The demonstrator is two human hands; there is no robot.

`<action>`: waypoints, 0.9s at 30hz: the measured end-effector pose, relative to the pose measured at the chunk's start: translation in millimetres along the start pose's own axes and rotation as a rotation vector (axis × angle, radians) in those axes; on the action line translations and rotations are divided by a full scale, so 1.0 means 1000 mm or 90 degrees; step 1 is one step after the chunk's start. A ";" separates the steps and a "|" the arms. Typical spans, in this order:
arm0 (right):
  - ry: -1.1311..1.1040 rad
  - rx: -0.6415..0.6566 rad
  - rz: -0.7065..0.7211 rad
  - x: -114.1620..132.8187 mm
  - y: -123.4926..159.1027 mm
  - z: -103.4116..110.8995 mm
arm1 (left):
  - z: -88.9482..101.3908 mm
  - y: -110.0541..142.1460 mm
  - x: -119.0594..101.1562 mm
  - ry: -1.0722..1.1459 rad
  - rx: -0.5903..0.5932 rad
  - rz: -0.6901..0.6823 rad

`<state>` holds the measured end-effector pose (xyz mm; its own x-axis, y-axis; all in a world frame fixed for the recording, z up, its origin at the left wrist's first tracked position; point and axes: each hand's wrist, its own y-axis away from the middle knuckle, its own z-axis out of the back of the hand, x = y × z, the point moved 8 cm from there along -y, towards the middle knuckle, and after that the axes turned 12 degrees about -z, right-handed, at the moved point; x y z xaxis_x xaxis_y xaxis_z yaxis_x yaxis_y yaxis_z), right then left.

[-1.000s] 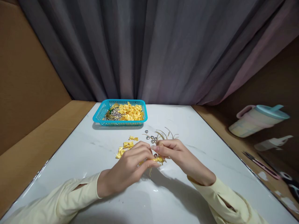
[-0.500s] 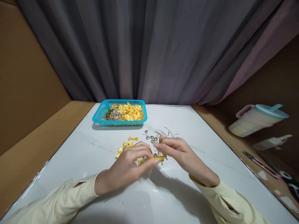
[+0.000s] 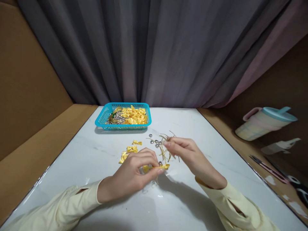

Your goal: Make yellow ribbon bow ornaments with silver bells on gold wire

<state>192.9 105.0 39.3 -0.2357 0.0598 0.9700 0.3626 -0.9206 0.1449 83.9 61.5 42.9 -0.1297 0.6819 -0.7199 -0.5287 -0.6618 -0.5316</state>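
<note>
Between the thumb and fingers of my left hand (image 3: 138,165) is a yellow ribbon bow (image 3: 165,166), its right loop sticking out past the fingertips. A small silver bell (image 3: 160,163) sits against the bow's upper side. My right hand (image 3: 181,149) is closed in a pinch above and to the right, apart from the bow. A thin gold cord (image 3: 165,157) runs up from the bow toward those fingertips, where its end is hidden. Loose gold cords (image 3: 171,154) lie on the table behind, beside several silver bells (image 3: 157,145). More yellow bows (image 3: 132,149) rest left of my left hand.
A blue plastic basket (image 3: 98,123) at the back holds yellow bows, silver bells and gold cords. Along the right side are a lidded tumbler (image 3: 260,125), a small clear bottle (image 3: 276,147), pink-handled snips (image 3: 269,170) and black-handled scissors (image 3: 300,189). A grey curtain (image 3: 149,54) hangs behind.
My right hand has moved up and right, away from the bow. The left hand has dipped slightly while keeping its pinch, and more of the bow and bell shows.
</note>
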 end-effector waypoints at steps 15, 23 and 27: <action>-0.164 -0.297 0.136 -0.024 -0.028 0.169 | -0.034 0.016 0.006 0.095 0.114 0.077; -0.009 -0.321 0.099 -0.034 -0.042 0.164 | -0.038 0.018 0.010 0.102 0.135 0.074; 0.164 -0.348 0.064 -0.039 -0.044 0.166 | -0.032 0.015 0.011 0.090 0.130 0.083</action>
<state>335.8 207.3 27.5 -0.4599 -0.0698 0.8852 -0.1052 -0.9856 -0.1324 101.6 48.9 13.0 -0.0970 0.5361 -0.8386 -0.6750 -0.6546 -0.3404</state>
